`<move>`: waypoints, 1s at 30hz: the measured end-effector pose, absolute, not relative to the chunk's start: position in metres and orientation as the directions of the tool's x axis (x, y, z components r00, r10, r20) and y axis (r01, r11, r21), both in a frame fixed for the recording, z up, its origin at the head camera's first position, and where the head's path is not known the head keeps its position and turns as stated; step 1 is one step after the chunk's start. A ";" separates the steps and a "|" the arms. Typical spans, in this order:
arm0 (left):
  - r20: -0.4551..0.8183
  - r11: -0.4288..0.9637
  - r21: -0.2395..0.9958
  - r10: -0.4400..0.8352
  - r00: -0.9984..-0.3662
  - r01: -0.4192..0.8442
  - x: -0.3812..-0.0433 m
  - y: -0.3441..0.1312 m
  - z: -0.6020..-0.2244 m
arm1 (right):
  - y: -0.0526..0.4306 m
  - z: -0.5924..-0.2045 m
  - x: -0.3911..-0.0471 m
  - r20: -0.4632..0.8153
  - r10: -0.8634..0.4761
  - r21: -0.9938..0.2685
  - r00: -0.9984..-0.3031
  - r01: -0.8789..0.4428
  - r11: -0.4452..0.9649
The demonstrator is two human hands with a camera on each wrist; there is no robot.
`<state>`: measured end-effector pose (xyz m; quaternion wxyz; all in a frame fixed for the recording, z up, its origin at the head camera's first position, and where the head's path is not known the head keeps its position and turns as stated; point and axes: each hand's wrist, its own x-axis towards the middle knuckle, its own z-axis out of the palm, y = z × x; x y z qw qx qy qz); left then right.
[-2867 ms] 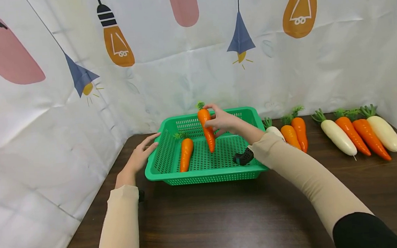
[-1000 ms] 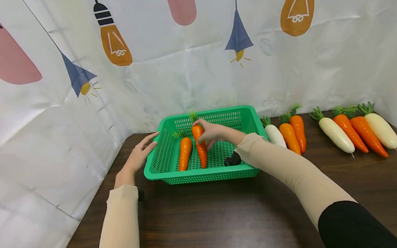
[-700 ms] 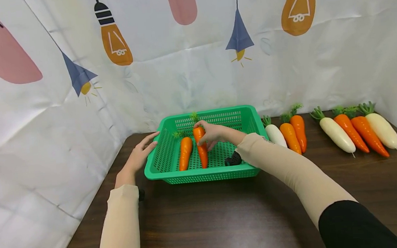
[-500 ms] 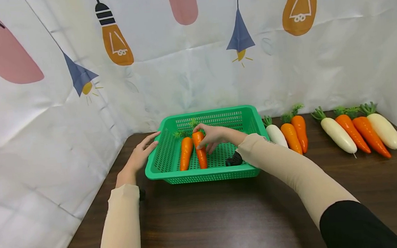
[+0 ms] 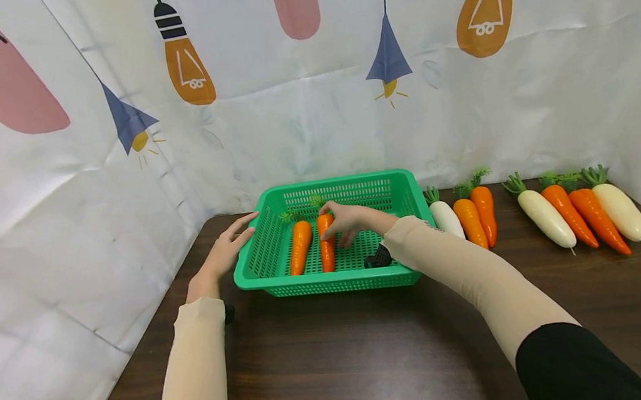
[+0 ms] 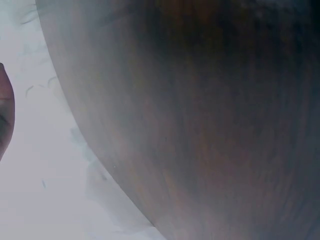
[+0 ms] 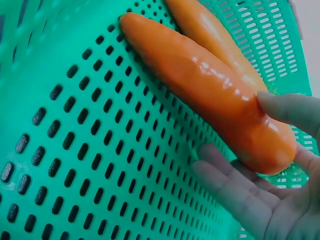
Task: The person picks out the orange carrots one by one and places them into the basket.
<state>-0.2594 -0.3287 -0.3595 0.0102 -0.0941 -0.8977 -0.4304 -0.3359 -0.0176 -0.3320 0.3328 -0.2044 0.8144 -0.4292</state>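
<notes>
My right hand (image 5: 353, 218) is inside the green plastic basket (image 5: 332, 279), thumb and index finger around the top end of an orange carrot (image 5: 328, 257). In the right wrist view the thumb presses this carrot (image 7: 200, 82), while other fingers spread below it. The carrot lies low in the basket, tip toward its near side. A second carrot (image 5: 301, 245) lies to its left, nearly parallel. My left hand (image 5: 224, 253) rests its fingers, fairly straight, at the basket's left rim. Only a sliver of a hand shows in the left wrist view.
Right of the basket lie a white radish (image 5: 445, 218) and two carrots (image 5: 469, 221), partly behind the right sleeve. Farther right are two white radishes (image 5: 548, 218) with two carrots between them. A patterned white cloth (image 5: 314, 125) stands behind the dark wooden table (image 5: 321, 357).
My right hand has lowered the carrot into the basket and shifted it left beside the other carrot. Its top end has lately sunk a little. My left hand has stayed at the rim.
</notes>
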 end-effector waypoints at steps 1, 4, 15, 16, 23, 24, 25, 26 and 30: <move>0.099 0.612 0.770 0.160 -0.982 0.178 -0.259 -0.329 -0.360 | -0.018 -0.332 -0.336 -0.373 -0.615 -0.831 -0.694 -0.045 0.555; 0.098 0.615 0.769 0.161 -0.982 0.177 -0.259 -0.330 -0.360 | -0.020 -0.334 -0.336 -0.399 -0.614 -0.816 -0.681 -0.042 0.577; 0.094 0.614 0.770 0.160 -0.983 0.174 -0.258 -0.331 -0.361 | -0.029 -0.334 -0.339 -0.422 -0.600 -0.732 -0.679 -0.135 0.668; 0.094 0.614 0.770 0.160 -0.983 0.174 -0.258 -0.332 -0.361 | -0.030 -0.333 -0.339 -0.424 -0.601 -0.720 -0.678 -0.150 0.678; 0.096 0.612 0.771 0.163 -0.982 0.177 -0.258 -0.329 -0.360 | -0.040 -0.331 -0.339 -0.441 -0.602 -0.673 -0.666 -0.198 0.712; 0.097 0.613 0.770 0.163 -0.982 0.177 -0.258 -0.329 -0.360 | -0.040 -0.330 -0.340 -0.444 -0.601 -0.671 -0.664 -0.198 0.714; 0.097 0.612 0.771 0.163 -0.982 0.178 -0.258 -0.328 -0.360 | -0.041 -0.330 -0.340 -0.446 -0.602 -0.670 -0.662 -0.200 0.715; 0.098 0.613 0.770 0.164 -0.982 0.179 -0.258 -0.328 -0.360 | -0.042 -0.330 -0.340 -0.447 -0.603 -0.669 -0.661 -0.200 0.716; 0.104 0.610 0.770 0.167 -0.980 0.186 -0.260 -0.328 -0.359 | -0.042 -0.330 -0.341 -0.439 -0.605 -0.651 -0.664 -0.229 0.724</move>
